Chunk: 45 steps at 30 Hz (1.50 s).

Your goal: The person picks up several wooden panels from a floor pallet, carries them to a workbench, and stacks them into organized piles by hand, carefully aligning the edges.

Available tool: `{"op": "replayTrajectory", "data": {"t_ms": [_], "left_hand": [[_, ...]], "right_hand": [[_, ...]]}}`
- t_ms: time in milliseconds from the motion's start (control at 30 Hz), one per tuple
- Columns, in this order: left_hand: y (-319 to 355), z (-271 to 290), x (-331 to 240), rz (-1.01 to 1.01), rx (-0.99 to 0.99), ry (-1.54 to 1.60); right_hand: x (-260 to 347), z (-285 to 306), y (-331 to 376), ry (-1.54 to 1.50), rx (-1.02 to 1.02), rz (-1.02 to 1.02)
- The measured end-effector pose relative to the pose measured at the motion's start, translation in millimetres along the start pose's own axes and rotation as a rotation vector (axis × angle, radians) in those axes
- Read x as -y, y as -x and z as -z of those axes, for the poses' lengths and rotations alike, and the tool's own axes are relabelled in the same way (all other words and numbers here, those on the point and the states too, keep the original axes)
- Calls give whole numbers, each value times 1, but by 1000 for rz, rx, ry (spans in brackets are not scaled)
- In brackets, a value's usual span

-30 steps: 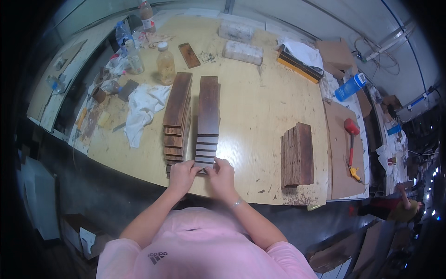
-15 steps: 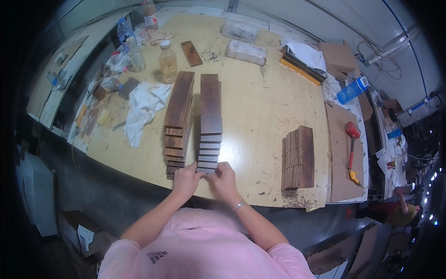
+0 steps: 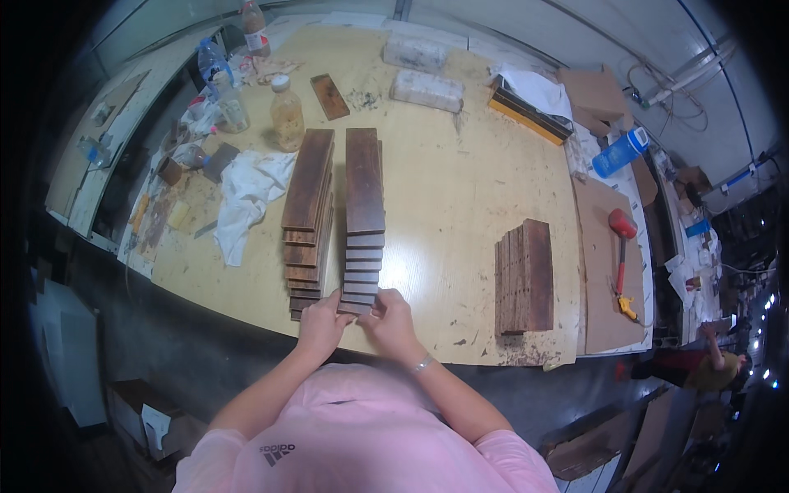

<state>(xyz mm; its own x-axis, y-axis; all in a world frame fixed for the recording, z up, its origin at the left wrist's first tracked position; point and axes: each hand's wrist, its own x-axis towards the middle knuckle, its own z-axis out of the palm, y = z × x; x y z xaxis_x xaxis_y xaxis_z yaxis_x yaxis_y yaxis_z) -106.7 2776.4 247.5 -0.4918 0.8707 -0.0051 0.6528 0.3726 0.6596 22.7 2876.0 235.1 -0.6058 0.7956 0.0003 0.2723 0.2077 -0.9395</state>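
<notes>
Two stepped stacks of dark brown wooden planks lie side by side lengthwise in front of me. The right stack (image 3: 364, 185) has pale, shiny strips showing at its stepped near end. At that end, my left hand (image 3: 319, 329) closes on the left corner of the lowest plank (image 3: 355, 310). My right hand (image 3: 390, 327) pinches the same plank near its right corner, thumb and fingers together. The thumbs come close to each other at the plank's front edge. Just left of my left hand is the near end of the left stack (image 3: 308, 185).
Several planks stand on edge in a block (image 3: 526, 277) at the right. A white cloth (image 3: 253, 193) and a capped bottle (image 3: 287, 113) lie beyond the left stack. A red-headed mallet (image 3: 622, 246) rests on cardboard at the right. Far off, a person (image 3: 707, 366) stands.
Both stacks and the tabletop sit slightly further left in view. My hands stay at the lowest plank of the right stack, with the right hand a little lower.
</notes>
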Motion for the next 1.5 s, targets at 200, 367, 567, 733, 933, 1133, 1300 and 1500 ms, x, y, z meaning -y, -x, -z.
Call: {"op": "replayTrajectory", "data": {"t_ms": [200,367,567,733,933,1133,1300,1500], "left_hand": [[-3,-7,8,-29,-22,-99],[-6,-12,10,-47,-29,-119],[-3,1,3,20,51,-209],[14,36,12,102,-104,-4],[24,54,42,93,-309,89],[-1,64,5,-105,-216,354],[-73,55,-13,-241,-262,486],[-149,54,-31,199,-19,520]], "right_hand": [[-5,3,-4,129,76,-26],[-14,-9,-3,269,3,47],[-10,-17,3,333,35,40],[-1,-14,0,297,60,-27],[-12,-24,-2,238,67,-43],[-10,-3,-29,-48,-101,-10],[24,2,-83,-240,-96,-76],[37,-16,-112,-525,-33,-114]]}}
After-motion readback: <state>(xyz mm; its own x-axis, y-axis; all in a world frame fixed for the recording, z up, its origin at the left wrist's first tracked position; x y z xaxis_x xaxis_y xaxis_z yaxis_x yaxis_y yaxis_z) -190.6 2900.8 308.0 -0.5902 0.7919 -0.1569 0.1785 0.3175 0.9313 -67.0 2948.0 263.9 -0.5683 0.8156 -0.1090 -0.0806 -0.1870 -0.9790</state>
